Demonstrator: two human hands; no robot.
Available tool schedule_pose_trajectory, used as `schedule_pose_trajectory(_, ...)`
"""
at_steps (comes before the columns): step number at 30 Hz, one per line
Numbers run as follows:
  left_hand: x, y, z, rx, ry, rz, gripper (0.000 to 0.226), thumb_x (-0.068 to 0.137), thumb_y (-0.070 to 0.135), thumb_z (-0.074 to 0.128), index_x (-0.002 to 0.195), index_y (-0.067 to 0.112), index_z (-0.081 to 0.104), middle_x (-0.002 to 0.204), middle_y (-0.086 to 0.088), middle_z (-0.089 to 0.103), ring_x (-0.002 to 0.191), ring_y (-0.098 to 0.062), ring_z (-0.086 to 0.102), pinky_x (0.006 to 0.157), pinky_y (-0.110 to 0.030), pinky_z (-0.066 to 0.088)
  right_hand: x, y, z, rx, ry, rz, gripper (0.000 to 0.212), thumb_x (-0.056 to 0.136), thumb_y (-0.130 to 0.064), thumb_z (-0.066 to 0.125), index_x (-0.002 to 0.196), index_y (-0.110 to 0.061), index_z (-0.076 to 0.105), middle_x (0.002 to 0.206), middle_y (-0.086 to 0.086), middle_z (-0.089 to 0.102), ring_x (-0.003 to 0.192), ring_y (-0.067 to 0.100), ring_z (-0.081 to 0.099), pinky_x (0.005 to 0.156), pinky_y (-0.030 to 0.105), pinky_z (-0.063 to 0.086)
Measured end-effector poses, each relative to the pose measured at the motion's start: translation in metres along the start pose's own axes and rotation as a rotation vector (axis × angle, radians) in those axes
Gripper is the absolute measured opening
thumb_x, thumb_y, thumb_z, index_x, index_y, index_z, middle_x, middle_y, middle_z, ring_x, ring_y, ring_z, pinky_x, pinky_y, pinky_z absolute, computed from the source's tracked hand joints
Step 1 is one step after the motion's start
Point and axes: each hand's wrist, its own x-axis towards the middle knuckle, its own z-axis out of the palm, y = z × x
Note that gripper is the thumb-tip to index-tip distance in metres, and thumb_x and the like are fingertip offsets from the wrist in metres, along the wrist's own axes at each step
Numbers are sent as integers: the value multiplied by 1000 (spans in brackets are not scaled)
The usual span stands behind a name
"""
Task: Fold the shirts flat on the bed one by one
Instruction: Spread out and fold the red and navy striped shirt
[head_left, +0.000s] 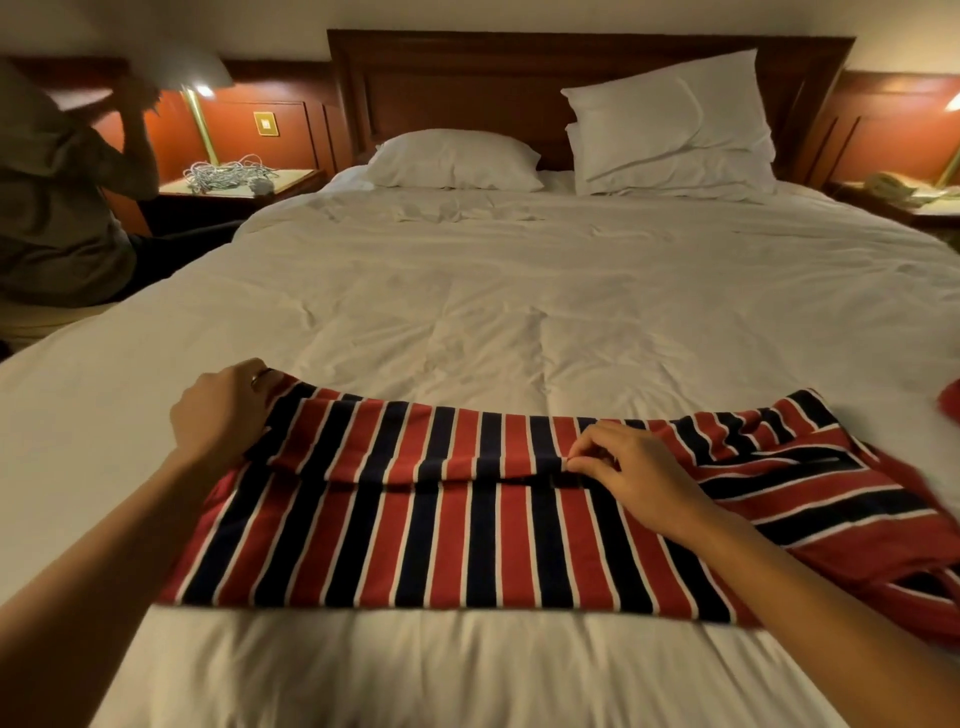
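Your left hand (221, 410) is closed over the far left corner of the striped shirt (431, 540), fingers curled around the cloth, a ring on one finger. Your right hand (631, 470) sits further right, thumb and forefinger pinched on the edge of a fold that runs left to right across the shirt; the other fingers are bent loosely above the cloth. Between your two hands the far part of the shirt lies doubled back over the near part.

The shirt, in red, dark navy and thin white stripes, lies across the near end of the bed (519, 291), its bottom edge close to the near side. To the right of your right hand it bunches up, the stripes turning sideways, and spills toward the right edge.

Beyond it the white duvet is rumpled. Three pillows (670, 124) rest against the wooden headboard (467, 83) at the far end. On the far left, a tangle of cables (228, 174) lies on a nightstand under a lit lamp (200, 78), and another person (57, 208) sits near it.
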Motion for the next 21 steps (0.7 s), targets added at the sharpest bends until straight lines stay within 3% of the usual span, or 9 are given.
schedule_pose_trajectory(3, 6, -6, -2, 48, -19, 28, 29, 103, 37, 48, 103, 18, 69, 99, -17, 69, 83, -39, 61, 66, -38, 44, 2, -1, -9, 27, -87, 35, 6, 88, -39, 69, 83, -40, 67, 85, -22, 66, 86, -3, 63, 76, 15, 49)
schedule_pose_trajectory(6, 14, -16, 3, 83, -263, -71, 36, 100, 53, 46, 100, 21, 64, 99, -10, 66, 81, -30, 58, 65, -34, 43, 3, 2, -11, -17, -207, 98, 29, 85, -60, 60, 71, -36, 68, 75, -16, 68, 74, 0, 64, 74, 21, 52)
schedule_pose_trajectory(9, 16, -19, 9, -45, -481, -230, 57, 96, 66, 43, 95, 13, 64, 94, -7, 65, 80, -26, 61, 72, -35, 48, 12, 8, -6, -61, -34, 125, 38, 89, -63, 50, 73, -32, 66, 77, -13, 62, 73, 3, 60, 74, 28, 53)
schedule_pose_trajectory(12, 14, -16, 14, -151, -445, -282, 69, 91, 71, 46, 80, 7, 68, 82, -12, 71, 72, -26, 64, 71, -37, 53, 26, 17, 6, -119, -14, 244, 42, 95, -59, 41, 117, -32, 64, 121, -10, 58, 111, 11, 57, 99, 37, 49)
schedule_pose_trajectory(14, 9, -13, 16, -131, -430, -276, 63, 92, 68, 49, 83, 9, 68, 79, -6, 67, 72, -23, 62, 67, -36, 51, 26, 25, 22, -243, -175, 362, 58, 98, -64, 31, 148, -35, 39, 154, -4, 35, 142, 20, 33, 118, 44, 28)
schedule_pose_trajectory(17, 6, -11, 20, -162, -322, -247, 45, 98, 54, 49, 95, 13, 65, 90, -8, 66, 79, -26, 60, 71, -37, 49, 16, 34, 44, -368, -258, 379, 68, 95, -71, 16, 157, -42, 7, 167, -5, 1, 153, 19, -4, 123, 44, 1)
schedule_pose_trajectory(21, 15, -17, 15, -233, -222, -223, 31, 103, 40, 47, 101, 11, 58, 109, -20, 64, 89, -33, 54, 78, -40, 43, 15, 39, 47, -388, -259, 379, 78, 84, -81, 3, 154, -46, -4, 166, -5, -11, 152, 19, -14, 122, 43, -8)
